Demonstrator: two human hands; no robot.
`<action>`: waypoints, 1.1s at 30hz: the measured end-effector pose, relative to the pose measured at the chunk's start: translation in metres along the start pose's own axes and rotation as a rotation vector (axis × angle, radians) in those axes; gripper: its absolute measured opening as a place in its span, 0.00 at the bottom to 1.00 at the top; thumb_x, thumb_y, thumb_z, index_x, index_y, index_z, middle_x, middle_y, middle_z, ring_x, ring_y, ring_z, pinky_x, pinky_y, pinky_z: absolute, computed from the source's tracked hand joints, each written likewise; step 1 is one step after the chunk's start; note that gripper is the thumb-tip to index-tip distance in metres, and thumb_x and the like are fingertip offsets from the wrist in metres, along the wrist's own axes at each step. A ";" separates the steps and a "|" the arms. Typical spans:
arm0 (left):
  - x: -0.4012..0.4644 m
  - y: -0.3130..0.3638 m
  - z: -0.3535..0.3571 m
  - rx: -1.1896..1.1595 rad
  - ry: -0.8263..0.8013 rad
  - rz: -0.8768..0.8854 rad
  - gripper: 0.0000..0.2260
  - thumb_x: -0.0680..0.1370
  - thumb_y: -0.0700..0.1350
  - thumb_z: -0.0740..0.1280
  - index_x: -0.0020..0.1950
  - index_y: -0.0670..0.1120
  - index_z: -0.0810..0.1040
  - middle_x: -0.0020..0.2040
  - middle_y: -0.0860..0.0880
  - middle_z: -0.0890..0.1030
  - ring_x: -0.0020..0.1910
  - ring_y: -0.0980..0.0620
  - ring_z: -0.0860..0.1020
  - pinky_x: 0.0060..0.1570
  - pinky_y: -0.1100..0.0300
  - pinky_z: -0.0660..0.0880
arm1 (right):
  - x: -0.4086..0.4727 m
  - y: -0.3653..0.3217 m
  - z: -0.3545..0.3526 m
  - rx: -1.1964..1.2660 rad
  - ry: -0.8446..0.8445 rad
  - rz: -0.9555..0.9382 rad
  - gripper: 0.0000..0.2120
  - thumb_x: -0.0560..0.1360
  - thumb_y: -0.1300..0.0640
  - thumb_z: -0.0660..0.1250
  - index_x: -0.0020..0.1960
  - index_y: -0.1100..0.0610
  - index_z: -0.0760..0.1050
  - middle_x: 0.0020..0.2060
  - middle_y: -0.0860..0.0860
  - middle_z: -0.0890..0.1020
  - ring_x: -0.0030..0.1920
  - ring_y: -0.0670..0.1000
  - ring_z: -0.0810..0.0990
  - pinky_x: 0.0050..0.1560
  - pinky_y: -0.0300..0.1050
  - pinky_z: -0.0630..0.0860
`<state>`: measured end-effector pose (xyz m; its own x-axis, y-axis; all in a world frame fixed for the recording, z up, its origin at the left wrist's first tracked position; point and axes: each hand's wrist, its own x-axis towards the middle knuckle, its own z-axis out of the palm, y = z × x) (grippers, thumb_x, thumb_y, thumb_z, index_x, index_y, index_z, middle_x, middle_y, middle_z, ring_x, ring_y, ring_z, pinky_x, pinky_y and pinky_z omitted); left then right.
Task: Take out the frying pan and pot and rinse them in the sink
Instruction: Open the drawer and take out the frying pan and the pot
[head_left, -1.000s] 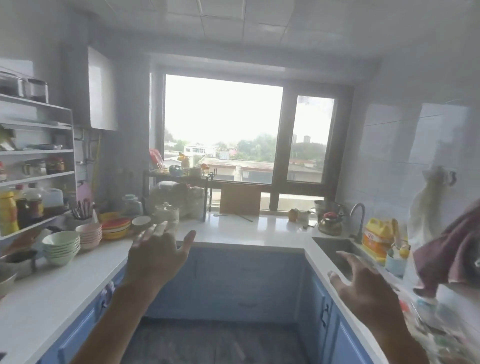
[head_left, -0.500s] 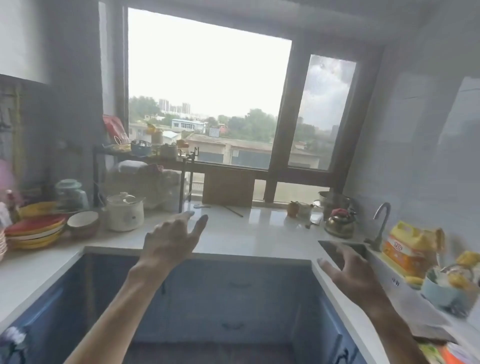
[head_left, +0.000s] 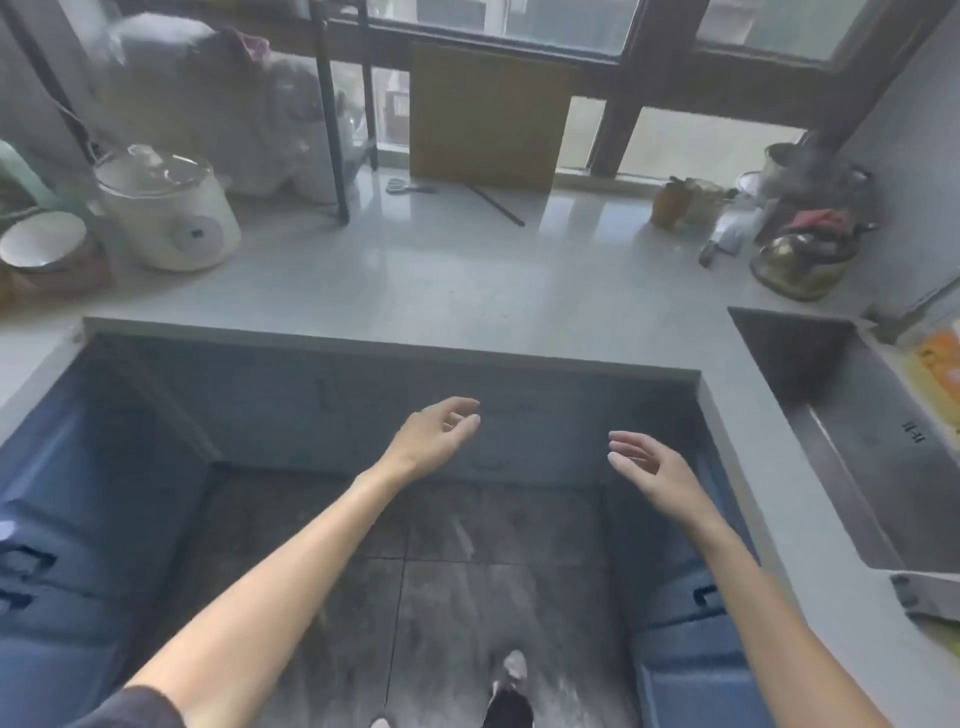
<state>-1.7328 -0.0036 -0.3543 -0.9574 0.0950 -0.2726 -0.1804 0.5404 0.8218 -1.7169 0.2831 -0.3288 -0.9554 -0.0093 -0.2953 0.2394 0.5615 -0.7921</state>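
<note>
Grey countertop (head_left: 467, 280), sink (head_left: 852, 447) stamp unreadable; left hand (head_left: 434, 434), right hand (head_left: 657, 470), fingers relaxed, empty.

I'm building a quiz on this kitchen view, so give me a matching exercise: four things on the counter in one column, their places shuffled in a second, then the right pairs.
Things:
1. white rice cooker
2. wooden cutting board
3. metal kettle
4. sink

Places:
a. leaning upright against the window
b. set into the counter at the right edge
c. far left of the counter, beside a bowl
d. back right corner, just behind the sink

Pairs: 1-c, 2-a, 3-d, 4-b
</note>
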 end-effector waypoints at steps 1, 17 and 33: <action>0.018 -0.009 0.011 -0.027 -0.024 -0.028 0.14 0.77 0.56 0.62 0.62 0.60 0.74 0.55 0.54 0.81 0.54 0.59 0.78 0.56 0.60 0.74 | 0.021 0.012 0.007 0.019 -0.020 0.015 0.10 0.74 0.53 0.68 0.54 0.44 0.77 0.53 0.46 0.82 0.54 0.42 0.79 0.57 0.41 0.73; 0.380 -0.194 0.149 0.432 -0.346 -0.122 0.27 0.79 0.54 0.61 0.75 0.48 0.59 0.76 0.49 0.61 0.73 0.49 0.63 0.66 0.62 0.59 | 0.384 0.206 0.181 0.061 -0.222 0.059 0.22 0.75 0.55 0.66 0.68 0.52 0.68 0.56 0.50 0.76 0.55 0.46 0.73 0.55 0.40 0.71; 0.376 -0.239 0.185 0.121 -0.032 0.012 0.06 0.78 0.44 0.63 0.52 0.44 0.77 0.36 0.53 0.73 0.38 0.53 0.71 0.36 0.64 0.61 | 0.414 0.225 0.203 0.033 -0.162 0.007 0.07 0.75 0.62 0.66 0.52 0.56 0.78 0.37 0.43 0.78 0.33 0.31 0.75 0.43 0.25 0.69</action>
<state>-2.0079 0.0572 -0.7459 -0.9513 0.1273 -0.2807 -0.1388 0.6362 0.7589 -2.0232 0.2378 -0.7379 -0.9138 -0.1400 -0.3812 0.2542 0.5347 -0.8059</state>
